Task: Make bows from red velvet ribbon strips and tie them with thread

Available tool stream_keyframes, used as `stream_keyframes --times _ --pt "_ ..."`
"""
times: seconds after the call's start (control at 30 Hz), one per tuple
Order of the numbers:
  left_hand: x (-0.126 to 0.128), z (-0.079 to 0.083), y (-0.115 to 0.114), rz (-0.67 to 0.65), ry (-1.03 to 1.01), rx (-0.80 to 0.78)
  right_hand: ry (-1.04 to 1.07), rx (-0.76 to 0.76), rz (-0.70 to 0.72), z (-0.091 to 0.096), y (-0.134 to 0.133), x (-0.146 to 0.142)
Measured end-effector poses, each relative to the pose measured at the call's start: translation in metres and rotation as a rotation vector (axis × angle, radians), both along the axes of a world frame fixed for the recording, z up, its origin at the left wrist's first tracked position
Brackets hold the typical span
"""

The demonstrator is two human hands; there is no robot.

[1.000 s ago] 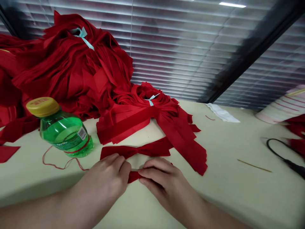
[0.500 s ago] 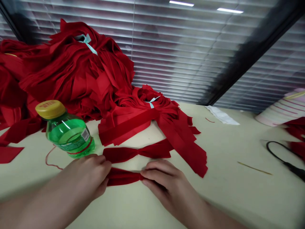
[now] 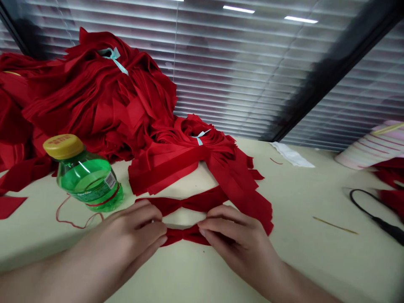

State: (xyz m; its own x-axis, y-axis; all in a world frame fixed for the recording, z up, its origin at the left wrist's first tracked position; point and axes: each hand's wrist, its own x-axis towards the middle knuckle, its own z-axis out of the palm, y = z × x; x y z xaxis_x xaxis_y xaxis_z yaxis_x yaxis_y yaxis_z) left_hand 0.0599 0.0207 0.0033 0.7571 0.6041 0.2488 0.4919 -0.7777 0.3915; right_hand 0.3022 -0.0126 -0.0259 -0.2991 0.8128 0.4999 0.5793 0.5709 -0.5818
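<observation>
Nearest to me lies a red fabric strip (image 3: 182, 235), gathered narrow at its middle, on the pale table. My left hand (image 3: 139, 233) pinches its left part, and its fingers cover that end. My right hand (image 3: 235, 235) grips the strip's right part between thumb and fingertips, hiding the far end. Just beyond, a second red strip (image 3: 183, 203), likewise narrowed in the middle, lies flat behind both hands. A green bottle with a yellow cap (image 3: 90, 179) stands left of my left hand, with a red thread (image 3: 75, 226) trailing beside it.
Tied bundles of red strips (image 3: 104, 92) pile up at the back left, and a smaller bundle (image 3: 202, 139) spreads behind the strips. On the right are a white paper piece (image 3: 293, 154), a striped cup-like container (image 3: 372, 145), a black cable (image 3: 386, 227) and a thin yellowish strand (image 3: 335, 225).
My right hand has slid rightward from the strip's gathered middle to its right part. My left hand has moved right, closer to the middle. The gathered point now shows between them.
</observation>
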Motion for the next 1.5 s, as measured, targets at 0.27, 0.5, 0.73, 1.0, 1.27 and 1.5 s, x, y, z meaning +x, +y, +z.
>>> stream_keyframes --times 0.27,0.5,0.73,1.0,1.27,1.5 --pt "0.011 -0.027 0.004 -0.014 0.11 -0.116 -0.099 -0.113 0.077 -0.008 -0.001 -0.007" --pt "0.01 -0.029 0.003 -0.104 0.052 0.03 -0.115 0.019 0.05 -0.012 -0.003 -0.011" --pt "0.021 -0.02 -0.011 0.088 0.123 -0.233 -0.225 0.157 0.125 -0.016 -0.003 -0.02" --pt "0.025 -0.016 -0.014 0.189 -0.054 -0.524 0.051 0.128 0.021 -0.002 -0.018 -0.018" --pt "0.031 -0.005 -0.022 0.198 -0.53 -1.076 0.752 -0.647 0.219 -0.005 -0.027 -0.03" --pt "0.034 -0.018 -0.025 0.275 -0.45 -1.147 0.838 -0.938 0.177 -0.001 -0.024 -0.033"
